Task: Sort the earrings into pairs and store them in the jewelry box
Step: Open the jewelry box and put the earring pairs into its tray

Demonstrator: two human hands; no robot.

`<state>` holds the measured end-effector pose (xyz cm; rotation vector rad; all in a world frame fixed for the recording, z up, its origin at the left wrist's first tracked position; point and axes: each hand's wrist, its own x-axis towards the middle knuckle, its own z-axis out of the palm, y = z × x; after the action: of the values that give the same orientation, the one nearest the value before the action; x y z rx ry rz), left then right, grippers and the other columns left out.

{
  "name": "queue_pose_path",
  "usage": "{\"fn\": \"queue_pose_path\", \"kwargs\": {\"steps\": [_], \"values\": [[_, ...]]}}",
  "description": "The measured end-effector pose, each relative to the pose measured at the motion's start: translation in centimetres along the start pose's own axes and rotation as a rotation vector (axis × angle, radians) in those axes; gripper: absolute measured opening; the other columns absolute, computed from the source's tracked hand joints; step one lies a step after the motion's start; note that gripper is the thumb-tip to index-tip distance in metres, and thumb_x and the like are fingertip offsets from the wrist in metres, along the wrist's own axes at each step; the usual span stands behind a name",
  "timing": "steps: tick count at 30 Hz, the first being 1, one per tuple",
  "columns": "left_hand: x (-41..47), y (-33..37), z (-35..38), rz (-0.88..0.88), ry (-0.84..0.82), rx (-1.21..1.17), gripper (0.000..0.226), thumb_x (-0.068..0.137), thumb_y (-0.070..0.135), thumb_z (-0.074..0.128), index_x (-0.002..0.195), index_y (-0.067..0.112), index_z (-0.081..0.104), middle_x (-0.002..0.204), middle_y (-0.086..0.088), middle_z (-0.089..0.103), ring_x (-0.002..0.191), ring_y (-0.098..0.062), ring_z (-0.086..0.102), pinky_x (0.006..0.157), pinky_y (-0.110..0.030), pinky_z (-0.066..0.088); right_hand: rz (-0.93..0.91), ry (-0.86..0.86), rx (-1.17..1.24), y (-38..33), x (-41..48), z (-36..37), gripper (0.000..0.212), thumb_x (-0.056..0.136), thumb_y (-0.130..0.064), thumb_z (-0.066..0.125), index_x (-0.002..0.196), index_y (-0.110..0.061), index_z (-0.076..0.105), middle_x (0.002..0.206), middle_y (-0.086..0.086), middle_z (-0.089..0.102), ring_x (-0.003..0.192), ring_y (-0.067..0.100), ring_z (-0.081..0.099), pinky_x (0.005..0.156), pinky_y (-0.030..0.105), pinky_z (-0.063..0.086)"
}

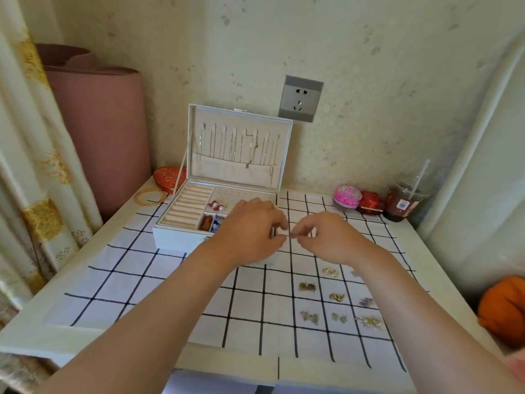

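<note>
A white jewelry box (176, 233) stands open on the checked cloth, its lid upright with necklaces hanging inside. A pearl-and-red earring pair (216, 205) lies on its perforated panel. My left hand (250, 231) hovers over the box's front right corner. My right hand (326, 237) is just beside it. Both pinch a tiny earring (290, 236) between their fingertips; it is too small to make out. Several small gold and silver earring pairs (307, 286) lie in the cloth's squares at the right, in front of my right forearm.
Gold bangles (150, 197) and a red heart-shaped box (167, 174) sit left of the jewelry box. A pink ball (347, 196), a red packet (370, 202) and a lidded drink cup with straw (404, 200) stand at the back right. A pink roll (102, 132) leans in the left corner.
</note>
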<state>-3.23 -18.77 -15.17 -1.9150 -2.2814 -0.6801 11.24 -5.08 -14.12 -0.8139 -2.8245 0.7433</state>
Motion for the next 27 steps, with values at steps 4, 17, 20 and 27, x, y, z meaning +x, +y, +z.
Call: {"fn": "queue_pose_path", "kwargs": {"steps": [4,17,20,27], "values": [[-0.4,2.8,1.4,0.164,-0.060,0.067,0.023,0.088,0.045,0.060,0.108,0.037,0.068,0.099,0.014,0.060,0.100,-0.010,0.046,0.095,-0.029,0.028,0.043,-0.181,-0.070,1.4,-2.3,-0.5,0.022,0.086,-0.018,0.066,0.089,-0.039,0.074,0.098,-0.016,0.067,0.082,0.001,0.063,0.073,0.020,0.051],[-0.8,5.5,3.9,0.302,-0.220,0.243,0.019,0.089,0.044,0.059,0.094,0.036,0.075,0.081,0.012,0.071,0.086,-0.009,0.049,0.092,-0.026,0.024,0.025,-0.214,-0.018,2.6,-4.7,0.3,0.008,0.074,-0.031,0.084,0.081,-0.027,0.080,0.080,-0.012,0.074,0.080,0.007,0.068,0.083,0.037,0.058],[-0.6,5.2,3.6,0.292,-0.239,0.258,0.018,0.087,0.045,0.064,0.098,0.037,0.074,0.086,0.015,0.071,0.087,-0.006,0.041,0.091,-0.022,0.017,0.014,-0.233,-0.032,2.5,-4.4,0.6,0.008,0.075,-0.029,0.083,0.082,-0.027,0.080,0.080,-0.012,0.074,0.079,0.007,0.067,0.083,0.037,0.058],[-0.2,3.8,1.7,0.244,-0.168,0.206,0.017,0.086,0.046,0.067,0.101,0.039,0.070,0.099,0.018,0.066,0.098,-0.005,0.051,0.099,-0.026,0.024,-0.011,-0.100,0.060,2.5,-3.7,0.4,0.005,0.086,-0.028,0.075,0.089,-0.025,0.076,0.091,-0.008,0.073,0.060,-0.005,0.062,0.062,0.019,0.049]]}}
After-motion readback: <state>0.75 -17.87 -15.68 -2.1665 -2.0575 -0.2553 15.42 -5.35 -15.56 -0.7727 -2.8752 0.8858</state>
